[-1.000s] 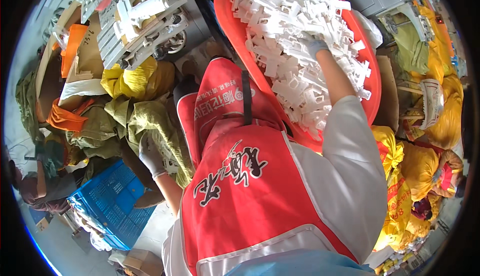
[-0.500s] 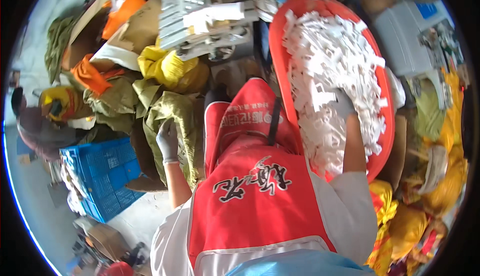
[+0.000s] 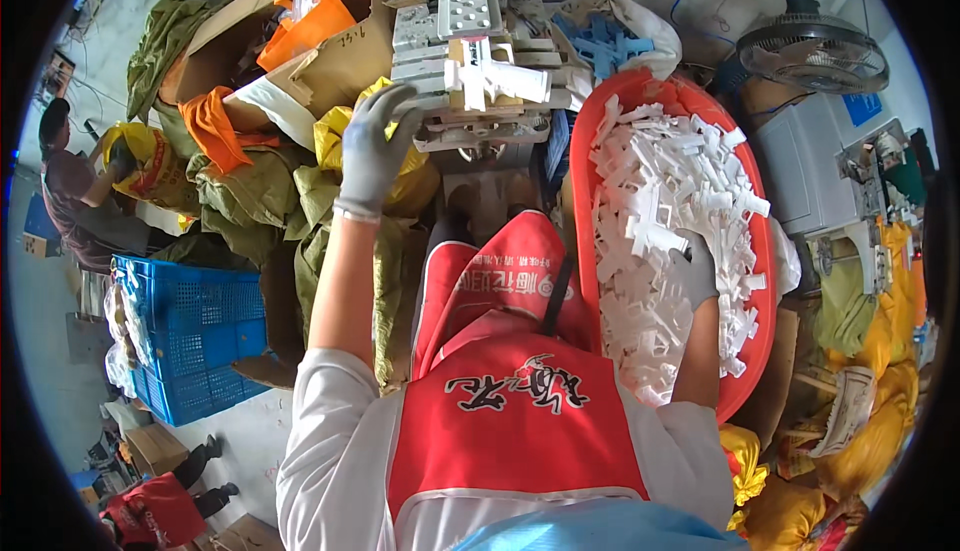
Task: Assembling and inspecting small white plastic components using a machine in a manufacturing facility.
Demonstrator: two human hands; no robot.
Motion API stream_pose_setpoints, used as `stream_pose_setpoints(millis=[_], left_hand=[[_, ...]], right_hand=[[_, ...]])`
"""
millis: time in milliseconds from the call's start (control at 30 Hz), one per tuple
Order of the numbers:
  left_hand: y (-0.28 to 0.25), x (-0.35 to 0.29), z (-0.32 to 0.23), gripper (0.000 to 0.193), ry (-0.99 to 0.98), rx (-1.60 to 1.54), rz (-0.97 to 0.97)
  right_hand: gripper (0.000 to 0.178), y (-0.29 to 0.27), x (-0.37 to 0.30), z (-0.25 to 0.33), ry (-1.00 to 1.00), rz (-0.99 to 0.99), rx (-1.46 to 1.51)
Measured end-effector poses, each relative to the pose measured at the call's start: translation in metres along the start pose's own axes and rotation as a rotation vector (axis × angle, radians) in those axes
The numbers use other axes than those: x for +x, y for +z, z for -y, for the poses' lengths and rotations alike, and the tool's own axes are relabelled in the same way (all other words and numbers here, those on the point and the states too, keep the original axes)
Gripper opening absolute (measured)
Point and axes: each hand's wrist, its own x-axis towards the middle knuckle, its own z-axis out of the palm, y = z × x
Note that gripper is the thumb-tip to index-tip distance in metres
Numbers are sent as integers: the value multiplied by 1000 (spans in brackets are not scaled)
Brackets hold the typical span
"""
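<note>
My left hand (image 3: pixel 372 151), in a grey-white glove, is raised beside the left front of a metal bench machine (image 3: pixel 468 11). Its fingers are spread and nothing shows in them. On the machine's bed lies a white plastic toy-gun-shaped piece (image 3: pixel 497 77), to the right of that hand. My right hand (image 3: pixel 693 269), gloved too, is over the heap in a long red tub (image 3: pixel 764 296). Its fingers close on the end of a white gun-shaped piece (image 3: pixel 652 235); the fingertips are partly hidden. Many similar white pieces (image 3: pixel 640 166) fill the tub.
Olive sacks (image 3: pixel 245 201), a yellow bag (image 3: pixel 335 139) and a cardboard box (image 3: pixel 340 61) crowd the left. A blue crate (image 3: pixel 205 336) stands lower left. Blue pieces (image 3: pixel 605 43) lie in a sack behind the tub. A fan (image 3: pixel 812 51) stands far right. Another person (image 3: pixel 75 186) is at far left.
My left hand has risen from the olive sack and moved forward to the machine. My right hand stays in the tub with a white piece. The view has shifted, showing more of the machine.
</note>
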Motion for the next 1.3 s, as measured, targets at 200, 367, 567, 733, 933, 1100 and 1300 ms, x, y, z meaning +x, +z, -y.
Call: stream_pose_setpoints(millis=[200, 367, 567, 733, 933, 1100, 1300], left_hand=[[31, 51, 20, 31, 25, -153, 274], [27, 48, 18, 30, -33, -231, 197], [3, -28, 53, 23, -307, -358, -273], [-41, -122, 70, 21, -592, -400, -273], [-44, -190, 77, 24, -790, -508, -267], [-53, -228, 73, 25, -966, -420, -286], [-94, -317, 91, 33, -1039, 113, -136]], right_hand=[[34, 8, 11, 67, 64, -100, 796], [31, 22, 62, 140, -334, -123, 849], [30, 44, 131, 258, -469, 210, 1073], [30, 50, 162, 293, -529, 255, 554], [29, 42, 168, 300, -511, 321, 385], [43, 40, 148, 259, -691, 367, 832], [36, 52, 81, 56, -15, 112, 154]])
